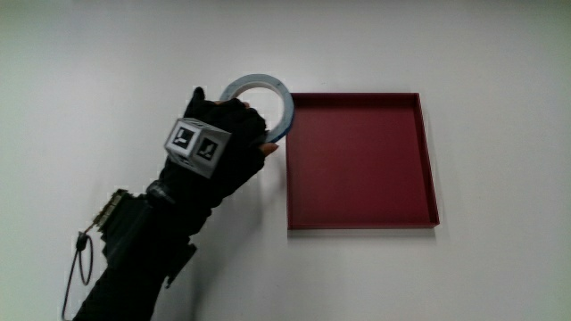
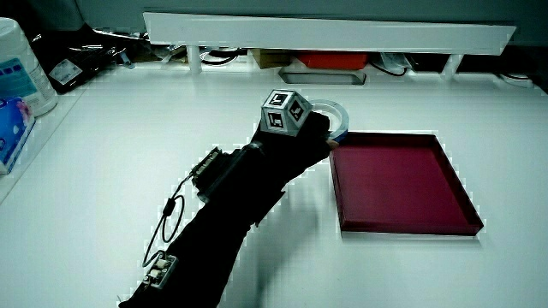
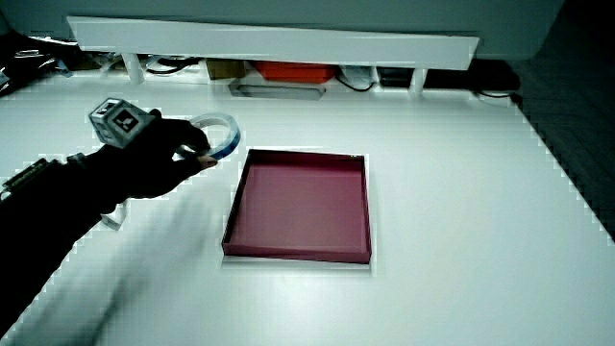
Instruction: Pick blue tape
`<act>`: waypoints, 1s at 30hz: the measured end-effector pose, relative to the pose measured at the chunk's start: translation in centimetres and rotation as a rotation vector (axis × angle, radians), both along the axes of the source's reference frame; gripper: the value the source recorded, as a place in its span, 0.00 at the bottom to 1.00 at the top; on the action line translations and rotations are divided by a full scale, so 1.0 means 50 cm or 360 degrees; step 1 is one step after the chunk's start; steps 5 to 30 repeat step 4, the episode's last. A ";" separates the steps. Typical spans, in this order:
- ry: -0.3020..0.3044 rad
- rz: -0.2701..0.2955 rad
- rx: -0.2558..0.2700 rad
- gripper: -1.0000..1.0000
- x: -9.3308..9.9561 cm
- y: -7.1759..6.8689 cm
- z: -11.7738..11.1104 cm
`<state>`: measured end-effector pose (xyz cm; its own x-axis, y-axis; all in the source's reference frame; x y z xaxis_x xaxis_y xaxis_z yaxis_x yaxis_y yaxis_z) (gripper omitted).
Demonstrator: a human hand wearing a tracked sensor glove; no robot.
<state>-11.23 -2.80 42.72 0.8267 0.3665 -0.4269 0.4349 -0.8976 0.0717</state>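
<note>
The blue tape (image 1: 268, 82) is a pale blue ring with a white inner core, beside the corner of the dark red tray (image 1: 357, 225) that lies farthest from the person. The hand (image 1: 227, 134), in a black glove with a patterned cube on its back, is over the nearer part of the ring with its fingers curled around the rim. In both side views the blue tape (image 2: 339, 112) (image 3: 227, 123) sticks out past the hand (image 2: 295, 137) (image 3: 163, 154) and looks tilted. Whether it still touches the table is unclear. Nothing lies in the tray (image 2: 402, 180) (image 3: 303, 207).
A low white partition (image 2: 325, 34) (image 3: 269, 43) runs along the table, with cables and small boxes under it. In a side view a white wipes tub (image 2: 21, 60) and a blue packet (image 2: 13, 128) stand at the table's edge. A cable loop (image 1: 80, 267) hangs from the forearm.
</note>
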 end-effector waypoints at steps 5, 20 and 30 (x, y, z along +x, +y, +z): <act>0.0001 0.0065 0.0021 1.00 0.046 -0.003 -0.007; 0.0001 0.0065 0.0021 1.00 0.046 -0.003 -0.007; 0.0001 0.0065 0.0021 1.00 0.046 -0.003 -0.007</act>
